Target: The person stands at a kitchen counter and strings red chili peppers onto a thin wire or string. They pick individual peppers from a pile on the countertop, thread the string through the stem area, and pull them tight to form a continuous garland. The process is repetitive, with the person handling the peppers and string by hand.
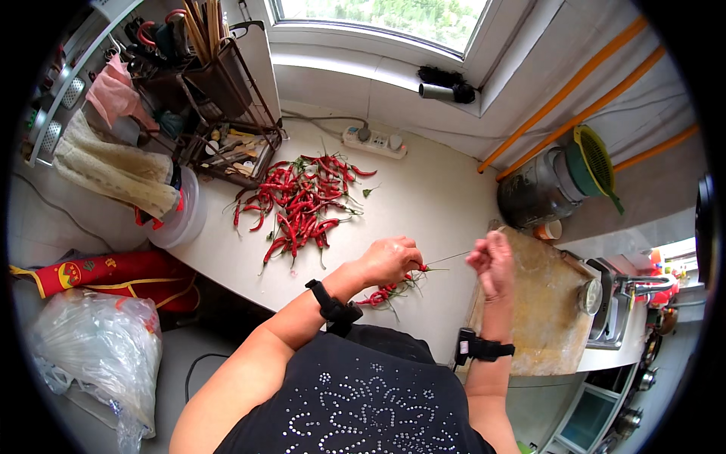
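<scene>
A loose pile of red chili peppers (306, 204) with green stems lies on the pale countertop (442, 176). Below and right of it, my left hand (391, 260) pinches a red chili (422, 268) by its body, its green stem pointing right. Under that hand is a small bunch of red chilies (381, 295), partly hidden by the fingers. A thin dark thread (451, 256) stretches from near the held chili towards my right hand (492, 264). The right hand is raised at the board's left edge, fingers curled together, apparently on the thread's end. Both wrists wear black straps.
A worn wooden board (539, 306) lies at right, beside the sink (612, 323). A power strip (374, 142) sits at the back. A wire rack (227, 153) and a clear plastic tub (190, 215) stand left; a dark jar (533, 190) stands back right.
</scene>
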The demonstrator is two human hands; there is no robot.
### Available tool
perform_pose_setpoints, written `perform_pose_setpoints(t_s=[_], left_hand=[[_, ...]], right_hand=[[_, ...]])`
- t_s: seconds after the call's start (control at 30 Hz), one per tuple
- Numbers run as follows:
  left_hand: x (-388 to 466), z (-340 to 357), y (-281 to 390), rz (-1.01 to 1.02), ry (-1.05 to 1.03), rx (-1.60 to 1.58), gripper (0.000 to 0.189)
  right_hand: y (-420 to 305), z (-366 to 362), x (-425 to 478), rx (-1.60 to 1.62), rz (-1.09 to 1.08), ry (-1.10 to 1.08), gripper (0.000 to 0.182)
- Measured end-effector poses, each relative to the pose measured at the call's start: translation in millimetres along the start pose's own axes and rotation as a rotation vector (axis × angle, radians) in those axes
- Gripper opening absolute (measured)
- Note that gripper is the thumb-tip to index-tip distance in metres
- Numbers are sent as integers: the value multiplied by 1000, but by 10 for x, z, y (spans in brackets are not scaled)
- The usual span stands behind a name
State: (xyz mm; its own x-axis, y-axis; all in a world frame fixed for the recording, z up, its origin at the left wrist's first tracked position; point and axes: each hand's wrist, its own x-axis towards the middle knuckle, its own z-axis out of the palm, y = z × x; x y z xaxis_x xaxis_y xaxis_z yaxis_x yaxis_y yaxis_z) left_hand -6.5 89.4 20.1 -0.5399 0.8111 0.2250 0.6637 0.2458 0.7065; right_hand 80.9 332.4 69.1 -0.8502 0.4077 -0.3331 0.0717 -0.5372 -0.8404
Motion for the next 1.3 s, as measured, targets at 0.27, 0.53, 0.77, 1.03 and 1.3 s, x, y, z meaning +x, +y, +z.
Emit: perform_pose_setpoints(t_s=[0.27, 0.53, 0.77, 1.03, 1.3], left_hand=[[-99, 124, -237, -67, -19, 159, 6], [-31, 175, -159, -21, 22, 107, 7], [-22, 207, -205, 41, 52, 141, 8], [-51, 269, -265, -22, -40, 154, 9], [-11, 251, -199, 42, 18, 96, 9]], right_hand=[[-720, -344, 38, -160, -1004, 561, 6], [246, 143, 45, -1067, -109, -189, 18], [518, 137, 271, -1164, 287, -488, 24], [448, 72, 272, -1063, 141, -293, 19], [480, 128, 189, -965, 306, -412, 33]])
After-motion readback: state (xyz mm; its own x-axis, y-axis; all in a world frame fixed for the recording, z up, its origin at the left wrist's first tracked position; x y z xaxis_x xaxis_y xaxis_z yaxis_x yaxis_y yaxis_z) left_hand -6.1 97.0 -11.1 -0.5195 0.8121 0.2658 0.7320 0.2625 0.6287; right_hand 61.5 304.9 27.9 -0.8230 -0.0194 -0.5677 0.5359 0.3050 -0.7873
